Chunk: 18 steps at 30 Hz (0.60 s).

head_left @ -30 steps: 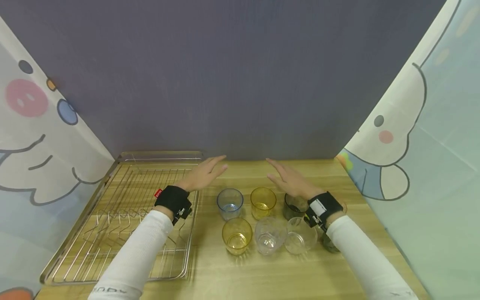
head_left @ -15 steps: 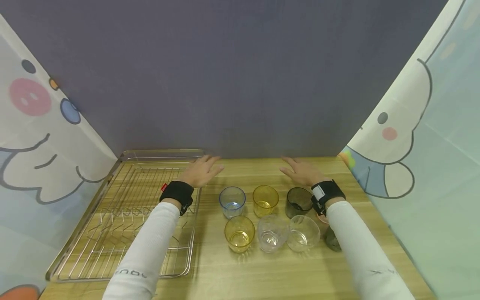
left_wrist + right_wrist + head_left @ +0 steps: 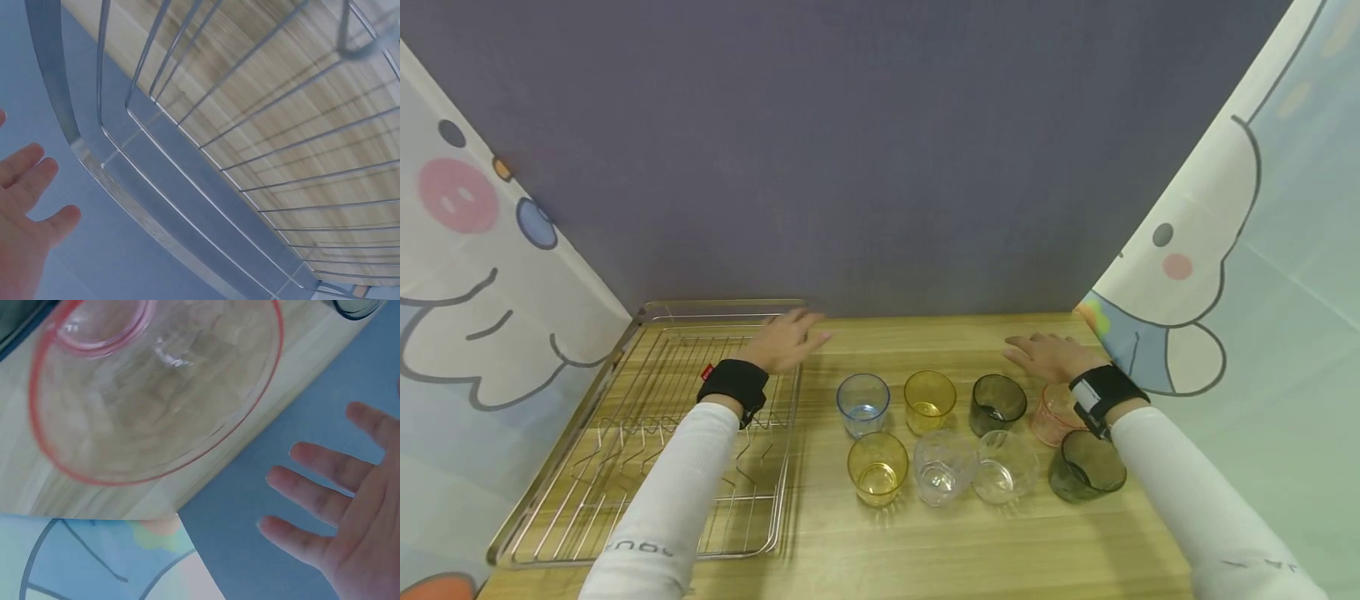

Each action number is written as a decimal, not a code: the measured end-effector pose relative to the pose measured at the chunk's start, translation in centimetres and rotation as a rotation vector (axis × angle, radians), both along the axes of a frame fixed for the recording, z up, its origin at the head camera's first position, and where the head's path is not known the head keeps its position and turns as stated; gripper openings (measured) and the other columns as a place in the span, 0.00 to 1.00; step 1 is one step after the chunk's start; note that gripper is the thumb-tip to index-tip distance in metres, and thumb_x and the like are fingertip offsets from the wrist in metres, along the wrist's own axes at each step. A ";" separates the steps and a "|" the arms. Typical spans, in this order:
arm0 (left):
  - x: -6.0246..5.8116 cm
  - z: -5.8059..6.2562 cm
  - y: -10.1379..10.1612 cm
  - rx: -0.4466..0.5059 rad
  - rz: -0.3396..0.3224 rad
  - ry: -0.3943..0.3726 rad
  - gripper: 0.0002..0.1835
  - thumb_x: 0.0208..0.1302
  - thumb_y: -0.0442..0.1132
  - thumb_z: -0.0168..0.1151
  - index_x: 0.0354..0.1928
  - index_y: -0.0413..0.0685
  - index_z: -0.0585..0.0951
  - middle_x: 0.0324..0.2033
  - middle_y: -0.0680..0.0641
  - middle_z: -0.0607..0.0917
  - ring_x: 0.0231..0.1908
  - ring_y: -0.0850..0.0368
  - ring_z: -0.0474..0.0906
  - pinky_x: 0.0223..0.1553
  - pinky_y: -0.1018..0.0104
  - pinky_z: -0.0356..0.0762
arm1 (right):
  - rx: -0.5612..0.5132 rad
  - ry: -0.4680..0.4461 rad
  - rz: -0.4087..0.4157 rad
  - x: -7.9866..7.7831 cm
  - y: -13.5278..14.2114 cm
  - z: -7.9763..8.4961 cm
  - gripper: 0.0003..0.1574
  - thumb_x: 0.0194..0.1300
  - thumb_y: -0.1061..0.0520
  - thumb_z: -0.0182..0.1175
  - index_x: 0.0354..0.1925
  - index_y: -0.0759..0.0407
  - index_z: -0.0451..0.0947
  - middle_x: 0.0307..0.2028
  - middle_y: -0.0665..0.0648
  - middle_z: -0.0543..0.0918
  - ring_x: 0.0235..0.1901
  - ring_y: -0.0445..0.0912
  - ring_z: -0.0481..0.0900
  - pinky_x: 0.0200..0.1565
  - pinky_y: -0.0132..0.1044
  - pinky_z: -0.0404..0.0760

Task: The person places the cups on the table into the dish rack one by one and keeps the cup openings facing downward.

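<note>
My left hand (image 3: 781,342) hovers over the back right corner of the wire dish rack (image 3: 778,517), fingers extended and holding nothing. In the left wrist view that hand (image 3: 28,212) shows at the edge, beside the rack's metal rim. Over the back right of the table, my right hand (image 3: 1049,357) is spread and holds nothing. Nearest to it are a pink-rimmed glass (image 3: 1054,417) and a dark grey glass (image 3: 997,408). In the right wrist view the pink-rimmed glass (image 3: 156,412) looms large, with the spread fingers (image 3: 309,494) apart from it.
The back row also has a blue glass (image 3: 862,407) and a yellow glass (image 3: 929,404). In front stand another yellow glass (image 3: 877,471), two colourless glasses, one a ribbed glass (image 3: 943,471), and a dark green glass (image 3: 1086,468). A grey wall (image 3: 880,167) closes the table's back.
Both hands have moved apart: the right one outward to the right, the left one slightly left over the rack. The pink-rimmed and dark green glasses are now uncovered. The glasses stay in place.
</note>
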<state>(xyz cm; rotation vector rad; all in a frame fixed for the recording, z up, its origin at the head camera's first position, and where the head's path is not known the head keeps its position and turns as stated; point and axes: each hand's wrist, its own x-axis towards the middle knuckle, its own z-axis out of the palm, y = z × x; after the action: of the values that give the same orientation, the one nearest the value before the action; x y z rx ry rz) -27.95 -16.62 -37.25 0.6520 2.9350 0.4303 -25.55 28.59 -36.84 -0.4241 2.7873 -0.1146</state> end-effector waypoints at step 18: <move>1.0 -0.7 -3.9 0.060 0.046 -0.048 0.36 0.76 0.65 0.32 0.77 0.53 0.58 0.76 0.34 0.55 0.74 0.30 0.49 0.71 0.27 0.42 | 0.035 -0.175 0.070 2.0 0.3 -0.8 0.37 0.79 0.41 0.36 0.71 0.64 0.63 0.68 0.74 0.67 0.69 0.73 0.59 0.67 0.68 0.61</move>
<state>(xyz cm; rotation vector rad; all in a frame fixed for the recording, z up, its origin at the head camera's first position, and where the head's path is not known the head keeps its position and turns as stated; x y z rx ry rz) -26.94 -20.55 -38.00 0.5732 2.9065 0.5326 -23.54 28.88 -37.61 -0.4787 2.5957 -0.0831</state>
